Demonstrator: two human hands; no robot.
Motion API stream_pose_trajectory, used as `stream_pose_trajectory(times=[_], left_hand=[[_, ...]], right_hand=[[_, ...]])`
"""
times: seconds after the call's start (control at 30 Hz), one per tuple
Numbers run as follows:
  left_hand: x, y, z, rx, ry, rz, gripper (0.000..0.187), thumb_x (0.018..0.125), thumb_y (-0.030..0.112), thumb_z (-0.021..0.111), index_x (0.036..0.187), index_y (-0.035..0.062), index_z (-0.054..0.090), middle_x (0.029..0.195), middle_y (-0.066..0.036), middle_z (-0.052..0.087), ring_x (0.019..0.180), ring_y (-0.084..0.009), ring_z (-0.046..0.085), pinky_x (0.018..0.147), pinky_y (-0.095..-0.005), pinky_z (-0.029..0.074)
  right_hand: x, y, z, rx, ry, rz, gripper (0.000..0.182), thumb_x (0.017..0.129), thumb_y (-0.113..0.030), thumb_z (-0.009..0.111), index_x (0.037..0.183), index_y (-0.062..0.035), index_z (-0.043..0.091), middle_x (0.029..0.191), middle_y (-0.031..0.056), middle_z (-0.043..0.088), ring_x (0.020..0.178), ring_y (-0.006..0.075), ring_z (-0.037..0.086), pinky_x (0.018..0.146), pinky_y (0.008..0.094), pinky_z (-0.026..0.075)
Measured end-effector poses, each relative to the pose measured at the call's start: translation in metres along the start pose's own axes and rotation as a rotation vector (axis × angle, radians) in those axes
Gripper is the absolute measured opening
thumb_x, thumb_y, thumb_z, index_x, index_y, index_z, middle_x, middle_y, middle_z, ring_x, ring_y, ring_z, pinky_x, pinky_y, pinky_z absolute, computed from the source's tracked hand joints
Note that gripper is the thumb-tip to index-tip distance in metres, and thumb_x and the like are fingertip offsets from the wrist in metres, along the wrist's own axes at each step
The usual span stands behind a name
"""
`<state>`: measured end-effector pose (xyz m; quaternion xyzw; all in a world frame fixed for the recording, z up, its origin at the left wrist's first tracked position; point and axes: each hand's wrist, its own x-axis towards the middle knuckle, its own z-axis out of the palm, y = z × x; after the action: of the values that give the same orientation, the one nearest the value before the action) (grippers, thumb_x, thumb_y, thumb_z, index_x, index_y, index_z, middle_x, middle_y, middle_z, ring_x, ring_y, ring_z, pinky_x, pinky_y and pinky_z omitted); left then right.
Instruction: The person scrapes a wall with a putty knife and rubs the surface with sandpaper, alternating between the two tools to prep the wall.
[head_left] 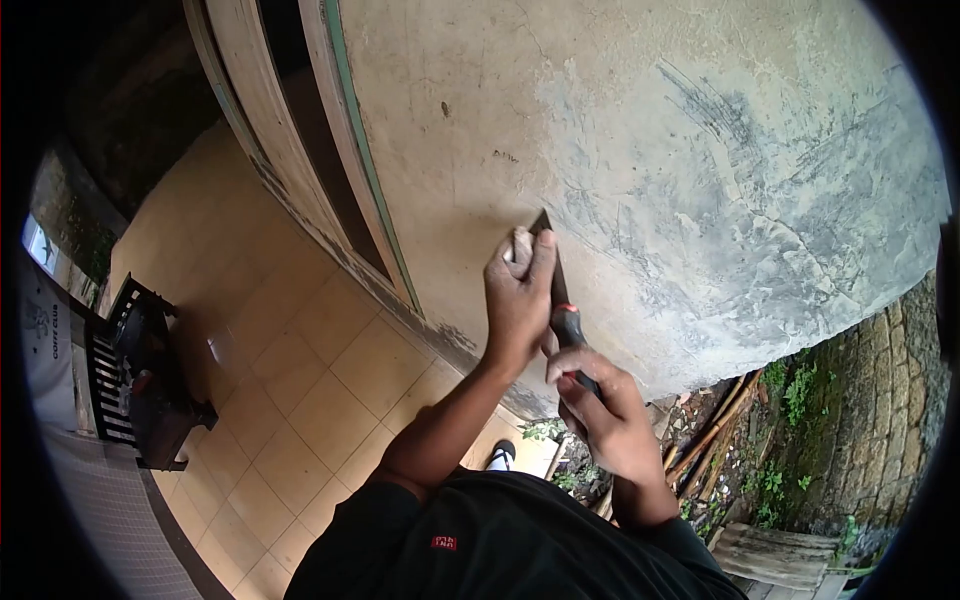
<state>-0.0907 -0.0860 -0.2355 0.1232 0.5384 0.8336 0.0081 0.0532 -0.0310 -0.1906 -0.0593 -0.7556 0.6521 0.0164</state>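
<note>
My right hand (605, 410) is closed around the black and red handle of a scraper (558, 275), which has a narrow-looking dark blade. The blade points up, its tip against or very near the wall (450, 110). My left hand (518, 290) is closed at the blade's upper part, thumb along it and fingers curled, with whitish dust on the fingertips. Around the blade the wall is beige; to the right its surface is rough, grey-white and scratched. How the blade's edge meets the wall is partly hidden by my left hand.
A door frame (345, 150) with a green edge stands left of the wall. A black bench (150, 390) is on the tiled floor (290, 400). Bamboo poles (715, 430), plants and a mossy stone wall (865, 400) lie at right. A foot in a sandal (503, 453) shows below.
</note>
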Motion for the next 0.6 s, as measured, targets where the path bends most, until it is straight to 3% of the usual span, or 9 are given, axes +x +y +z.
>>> stream_pose_trajectory(times=[0.07,0.13,0.17,0.3,0.43,0.53,0.6], left_hand=[[-0.002,0.003,0.005,0.097,0.006,0.044,0.026,0.095,0.021,0.059,0.081,0.0012,0.052,0.072,0.001,0.051,0.069,-0.0067,0.047,0.061,-0.0243,0.041],[0.016,0.0,0.0,-0.008,0.074,0.094,0.027,0.096,0.021,0.059,0.079,0.0019,0.052,0.071,0.001,0.05,0.068,-0.0067,0.046,0.06,-0.0245,0.04],[0.019,0.003,-0.006,0.037,0.079,-0.036,0.027,0.096,0.021,0.058,0.078,0.0027,0.051,0.069,0.002,0.048,0.066,-0.0065,0.043,0.058,-0.0248,0.04],[0.004,0.006,-0.001,0.071,0.005,0.052,0.027,0.095,0.023,0.06,0.08,0.0014,0.052,0.068,0.002,0.047,0.065,-0.0081,0.041,0.06,-0.0268,0.04],[0.021,-0.003,-0.006,-0.012,0.08,0.087,0.026,0.096,0.021,0.058,0.081,0.0001,0.054,0.069,0.001,0.051,0.065,-0.0079,0.044,0.059,-0.0268,0.04],[0.014,0.007,-0.01,0.052,0.045,0.007,0.026,0.096,0.022,0.059,0.082,0.0001,0.055,0.069,0.0,0.051,0.065,-0.0079,0.045,0.061,-0.0261,0.042],[-0.001,0.003,0.0,0.111,-0.01,0.082,0.027,0.095,0.024,0.06,0.082,0.0004,0.054,0.069,0.0,0.05,0.066,-0.0076,0.045,0.062,-0.0246,0.042]], right_hand=[[0.001,0.002,-0.001,0.03,-0.002,0.01,0.011,0.095,-0.007,0.047,0.102,-0.0034,0.055,0.073,0.0089,0.049,0.066,0.0132,0.046,0.063,0.0293,0.041],[0.023,0.016,0.001,-0.038,0.019,-0.011,0.01,0.094,-0.004,0.047,0.1,-0.0028,0.055,0.077,0.0059,0.051,0.066,0.0121,0.047,0.063,0.0276,0.041],[0.027,0.02,0.004,-0.046,0.007,-0.031,0.01,0.093,-0.002,0.047,0.099,-0.0026,0.054,0.08,0.0041,0.052,0.067,0.0114,0.049,0.062,0.0263,0.041],[0.001,-0.005,0.004,0.05,-0.025,-0.003,0.007,0.094,-0.004,0.046,0.098,-0.0036,0.052,0.079,0.0043,0.051,0.063,0.0102,0.049,0.059,0.0266,0.041],[0.02,0.013,0.005,0.014,-0.004,0.06,0.008,0.094,-0.001,0.046,0.098,-0.0034,0.052,0.076,0.0035,0.05,0.063,0.0093,0.05,0.058,0.0258,0.04],[0.019,0.012,0.009,-0.044,0.002,-0.022,0.007,0.095,-0.001,0.046,0.097,-0.0041,0.052,0.074,0.0029,0.05,0.062,0.0092,0.049,0.057,0.0259,0.04],[-0.003,-0.004,0.005,-0.003,0.003,-0.018,0.006,0.095,-0.004,0.047,0.098,-0.0043,0.052,0.073,0.0049,0.049,0.061,0.0109,0.047,0.058,0.0278,0.04]])
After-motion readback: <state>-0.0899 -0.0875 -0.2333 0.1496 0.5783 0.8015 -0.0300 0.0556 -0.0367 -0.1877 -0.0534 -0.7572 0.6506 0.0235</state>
